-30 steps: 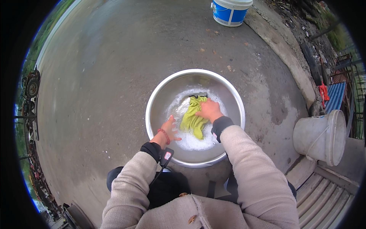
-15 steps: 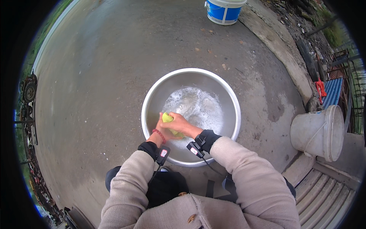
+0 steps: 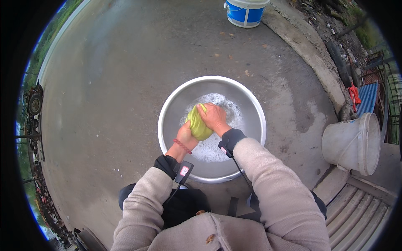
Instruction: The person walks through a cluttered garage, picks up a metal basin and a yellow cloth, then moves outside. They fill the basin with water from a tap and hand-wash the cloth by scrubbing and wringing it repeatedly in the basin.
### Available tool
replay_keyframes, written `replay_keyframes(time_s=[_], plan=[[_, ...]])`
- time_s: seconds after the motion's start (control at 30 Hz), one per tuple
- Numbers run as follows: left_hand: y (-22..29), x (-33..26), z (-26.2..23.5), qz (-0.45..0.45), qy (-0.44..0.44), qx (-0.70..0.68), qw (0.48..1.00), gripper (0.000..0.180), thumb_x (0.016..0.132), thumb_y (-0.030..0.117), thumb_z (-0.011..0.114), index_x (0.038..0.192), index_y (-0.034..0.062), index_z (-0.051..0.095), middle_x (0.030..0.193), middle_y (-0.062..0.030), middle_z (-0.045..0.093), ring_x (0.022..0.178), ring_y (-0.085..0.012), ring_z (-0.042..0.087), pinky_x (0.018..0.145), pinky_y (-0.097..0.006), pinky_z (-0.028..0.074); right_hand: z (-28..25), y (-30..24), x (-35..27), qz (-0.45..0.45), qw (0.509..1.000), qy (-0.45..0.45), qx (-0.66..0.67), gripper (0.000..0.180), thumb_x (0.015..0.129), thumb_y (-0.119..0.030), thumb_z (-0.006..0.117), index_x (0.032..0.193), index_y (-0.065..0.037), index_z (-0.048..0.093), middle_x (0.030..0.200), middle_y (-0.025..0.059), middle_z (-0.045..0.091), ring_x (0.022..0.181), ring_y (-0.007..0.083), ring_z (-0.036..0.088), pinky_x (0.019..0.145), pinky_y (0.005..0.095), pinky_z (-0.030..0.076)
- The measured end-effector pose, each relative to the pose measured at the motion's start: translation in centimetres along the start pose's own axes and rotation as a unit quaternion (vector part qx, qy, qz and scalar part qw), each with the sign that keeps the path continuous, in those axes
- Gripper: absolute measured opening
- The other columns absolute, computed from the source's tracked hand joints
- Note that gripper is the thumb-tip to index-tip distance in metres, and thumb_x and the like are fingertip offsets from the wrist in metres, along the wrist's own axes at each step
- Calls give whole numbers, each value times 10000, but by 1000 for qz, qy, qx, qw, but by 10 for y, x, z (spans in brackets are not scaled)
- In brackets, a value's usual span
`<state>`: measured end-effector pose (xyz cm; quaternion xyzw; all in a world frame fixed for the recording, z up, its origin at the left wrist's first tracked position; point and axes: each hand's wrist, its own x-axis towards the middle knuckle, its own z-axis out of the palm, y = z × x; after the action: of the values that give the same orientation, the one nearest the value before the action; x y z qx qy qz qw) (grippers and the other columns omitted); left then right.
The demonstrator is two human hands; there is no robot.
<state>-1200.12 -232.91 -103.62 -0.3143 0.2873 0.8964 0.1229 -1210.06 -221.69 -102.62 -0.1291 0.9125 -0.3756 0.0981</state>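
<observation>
A bunched yellow-green cloth (image 3: 199, 126) is gripped between my two hands above a wide metal basin (image 3: 167, 102). My left hand (image 3: 186, 137), with a red bead bracelet at the wrist, is closed on the cloth's lower left side. From the upper right, my right hand (image 3: 215, 116) grips it with the thumb across its top. Part of the cloth is hidden behind the fingers. Foamy, soapy water (image 3: 217, 150) lies in the bottom of the basin.
A white and blue bucket (image 3: 246, 14) stands at the far edge of the concrete. To my right, a dirty white bucket (image 3: 347, 144) lies tipped beside a slatted bench (image 3: 356, 213). A blue corrugated sheet (image 3: 367, 98) and a red object (image 3: 354, 95) sit beyond it.
Both hands have moved up and away from me with the cloth, which now shows as a larger bundle. My right hand has shifted to the cloth's upper right side.
</observation>
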Motion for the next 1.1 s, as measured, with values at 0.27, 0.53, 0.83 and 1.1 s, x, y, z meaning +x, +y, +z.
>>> replay_keyframes(time_s=[0.27, 0.53, 0.83, 1.1], plan=[[12, 0, -11, -65, 201, 61, 976, 530, 924, 394, 468, 1387, 167, 346, 1480, -109, 257, 1377, -323, 221, 1020, -599, 281, 8, 86, -35, 78, 989, 59, -110, 466, 909, -445, 496, 1256, -135, 489, 1351, 108, 391, 1232, 315, 365, 887, 557, 410], [0, 3, -29, -172, 125, 37, 976, 530, 925, 570, 377, 1323, 223, 434, 1330, -84, 479, 1253, -319, 405, 985, -553, 317, 68, 17, -66, -57, 947, -84, 305, 263, 893, -273, 513, 918, -40, 631, 1071, 173, 584, 986, 327, 547, 824, 396, 451], [-5, 9, -52, 25, 13, -2, 1000, 380, 975, 397, 436, 1229, 122, 504, 1099, -44, 606, 1015, -186, 591, 873, -337, 484, 30, -57, -62, -54, 974, -8, 222, 317, 868, -326, 566, 757, -33, 519, 727, 180, 609, 700, 395, 598, 635, 465, 469], [5, -7, 21, -1, -33, 67, 997, 482, 957, 371, 475, 1337, 82, 408, 1351, -139, 459, 1241, -278, 461, 1006, -441, 403, -2, 66, -3, 25, 1000, 9, -5, 273, 891, -316, 534, 900, -44, 529, 908, 202, 616, 828, 414, 596, 693, 503, 482]])
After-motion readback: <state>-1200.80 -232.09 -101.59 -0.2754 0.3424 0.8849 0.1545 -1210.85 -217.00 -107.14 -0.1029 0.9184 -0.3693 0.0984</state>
